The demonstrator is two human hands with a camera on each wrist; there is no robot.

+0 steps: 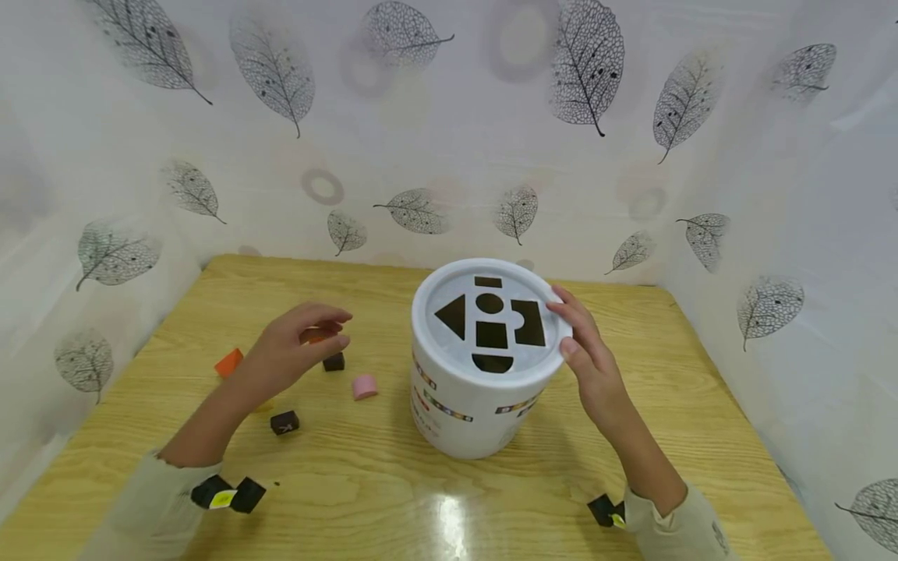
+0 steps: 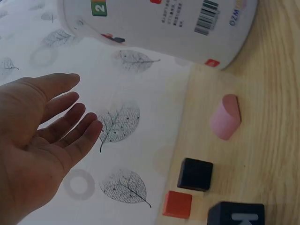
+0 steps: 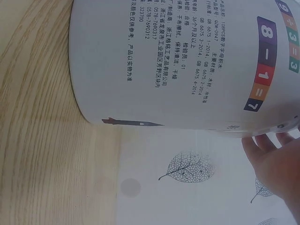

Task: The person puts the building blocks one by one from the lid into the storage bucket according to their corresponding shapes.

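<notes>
A white bucket stands upright on the table, its lid cut with a triangle, a circle, a square and other shaped holes. My right hand rests its fingertips and thumb against the right side of the lid rim; the right wrist view also has these fingers at the rim. Left of the bucket, my left hand hovers above the blocks with loosely bent fingers and an empty palm. Below it are a black block and a red block. A pink rounded block lies nearer the bucket.
A black block with a white letter lies near my left forearm, and an orange block beyond it. Some yellow piece is mostly hidden under that forearm. Leaf-patterned cloth encloses the back and sides of the wooden table.
</notes>
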